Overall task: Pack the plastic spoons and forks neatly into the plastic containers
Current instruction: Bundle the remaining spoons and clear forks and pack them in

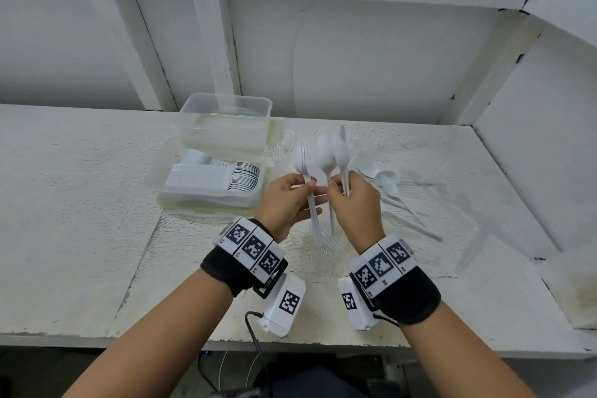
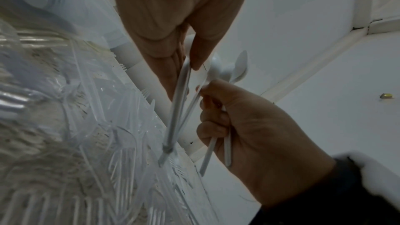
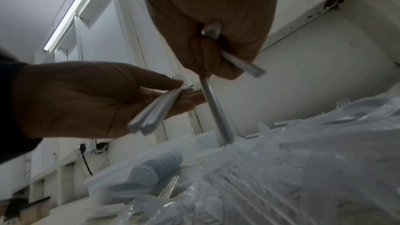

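— Plastic everywhere, all white. What are the hands doing?

— The left hand is pinching a small nested bunch of spoons by the handles, thumb on top and the other fingers lying fairly straight underneath. The right hand is curling its fingers round a few more white spoons, bowls up and fanning apart, held just beside the left bunch above the table.

— And where is everything going?

— The near container is sitting at the left with a packed row of spoons already in it; a second clear container is standing just behind it. Loose spoons are lying on the table at the right, and a heap of clear forks is lying under the hands.

— What could go wrong?

— The right hand's spoons are splaying — I judge that, merged like this, the bowls won't nest and the bunch will sit crooked in the row. The left pinch looks light too, so a handle could slip into the forks.

— Any writing?

— Only black-and-white square code markers on the wristbands; the tiny characters beside them are too small to read.
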`<state>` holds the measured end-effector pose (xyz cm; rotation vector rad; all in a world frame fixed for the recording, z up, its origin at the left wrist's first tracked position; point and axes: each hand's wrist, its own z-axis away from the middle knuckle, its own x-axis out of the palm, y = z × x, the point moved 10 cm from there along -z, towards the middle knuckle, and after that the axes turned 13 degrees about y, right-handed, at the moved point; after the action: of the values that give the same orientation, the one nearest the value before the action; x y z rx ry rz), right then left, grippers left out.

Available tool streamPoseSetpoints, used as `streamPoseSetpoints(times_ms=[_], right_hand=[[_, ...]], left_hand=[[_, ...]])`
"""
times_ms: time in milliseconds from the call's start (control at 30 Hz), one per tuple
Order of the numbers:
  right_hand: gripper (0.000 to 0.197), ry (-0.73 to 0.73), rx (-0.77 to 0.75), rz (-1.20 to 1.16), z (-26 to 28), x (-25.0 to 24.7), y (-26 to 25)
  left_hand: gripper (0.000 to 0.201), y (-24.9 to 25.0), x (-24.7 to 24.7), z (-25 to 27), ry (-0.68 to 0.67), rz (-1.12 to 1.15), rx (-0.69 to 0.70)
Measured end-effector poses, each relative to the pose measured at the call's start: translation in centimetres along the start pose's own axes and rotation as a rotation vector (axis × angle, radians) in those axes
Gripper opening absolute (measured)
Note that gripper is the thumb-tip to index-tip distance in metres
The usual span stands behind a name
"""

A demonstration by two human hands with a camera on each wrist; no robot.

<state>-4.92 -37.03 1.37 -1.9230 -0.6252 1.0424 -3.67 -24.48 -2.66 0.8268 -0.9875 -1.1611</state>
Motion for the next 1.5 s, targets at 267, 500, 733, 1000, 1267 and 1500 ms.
streamPoseSetpoints(times_ms=[267,500,733,1000,1267,1500], right_hand=[[0.017,-0.014,-0.073,0.129,-0.3,1.4,-0.4],[0.019,-0.113,-0.008,-0.046,0.0,1.9,-0.5],[0.018,-0.197,0.061,-0.106,0.4,2.0,-0.7],[0.028,-0.104,-0.015,-0.049,-0.6,1.4,0.0],[0.023,-0.021,-0.154,0.100,-1.0,0.9,-0.8],[0.025,-0.043,-0.246,0.134,-0.2,1.4,-2.3]], left_hand=[[0.012,-0.2,0.5,-0.3,-0.007,-0.038,0.037],[0.018,0.2,-0.1,-0.6,-0.010,-0.056,0.043],[0.012,0.3,-0.2,-0.9,0.002,-0.003,0.010],[0.010,0.6,0.6,-0.8,-0.045,0.086,-0.023],[0.010,0.4,0.9,-0.6,-0.050,0.086,-0.041],[0.011,0.5,1.1,-0.2,-0.075,0.090,-0.009]])
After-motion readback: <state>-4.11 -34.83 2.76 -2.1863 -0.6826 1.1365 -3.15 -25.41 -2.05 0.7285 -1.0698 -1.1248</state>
